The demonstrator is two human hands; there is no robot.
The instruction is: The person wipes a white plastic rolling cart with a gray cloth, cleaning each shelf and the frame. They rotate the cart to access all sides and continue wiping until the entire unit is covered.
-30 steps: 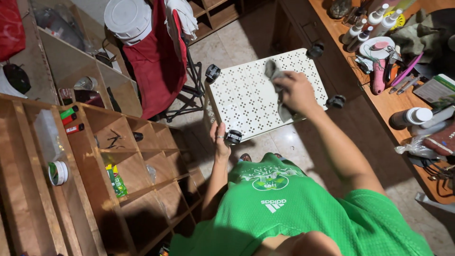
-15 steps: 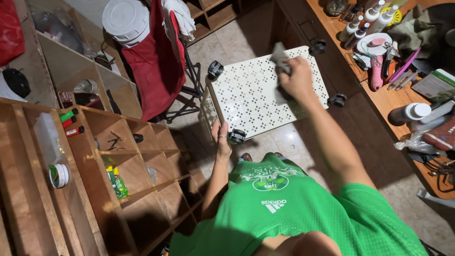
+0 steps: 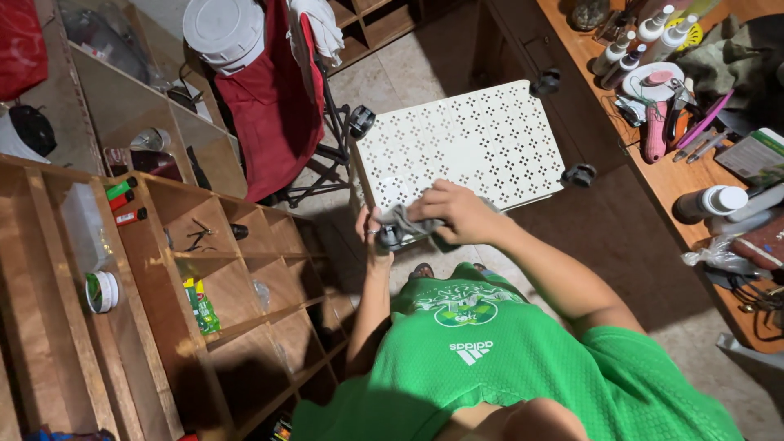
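Down at the centre of the frame, the right hand [image 3: 454,211] closes its fingers around a crumpled grey cloth [image 3: 402,218] and presses it on the near edge of a cream-white perforated metal panel [image 3: 478,143]. That panel is the upturned base of a small cart, with a black caster wheel at each corner. The left hand [image 3: 369,235] lies just left of the cloth, its fingers wrapped round the cart's near corner beside the nearest black caster wheel [image 3: 389,238], which the cloth partly covers. The person's green sports shirt [image 3: 506,367] fills the lower middle of the frame.

Toward the upper left, a red folding chair [image 3: 265,106] stands just beside the cart, with a grey plastic bucket lid [image 3: 222,28] above it. A wooden cubby shelf [image 3: 204,286] takes up the left side. At the right edge, a wooden workbench [image 3: 678,175] carries bottles, pens and tools.
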